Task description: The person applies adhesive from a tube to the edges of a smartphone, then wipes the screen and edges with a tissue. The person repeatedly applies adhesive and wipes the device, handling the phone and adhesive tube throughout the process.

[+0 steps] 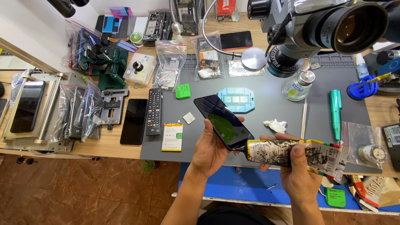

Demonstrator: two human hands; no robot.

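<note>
My left hand (211, 148) grips a black smartphone (223, 121) from below, holding it tilted above the grey work mat (266, 96) with the dark screen facing up. My right hand (296, 166) squeezes a crumpled glue tube (296, 153) with black-and-yellow print. The tube's nozzle touches the phone's near lower edge.
On the mat lie a phone battery (172, 136), a black remote (154, 111), a light-blue fixture plate (236, 100), a green tool (335, 112), a white wad of tissue (275, 125) and a glass bottle (298, 85). A microscope (333, 29) hangs above. Bagged parts, clamps and phones crowd the left.
</note>
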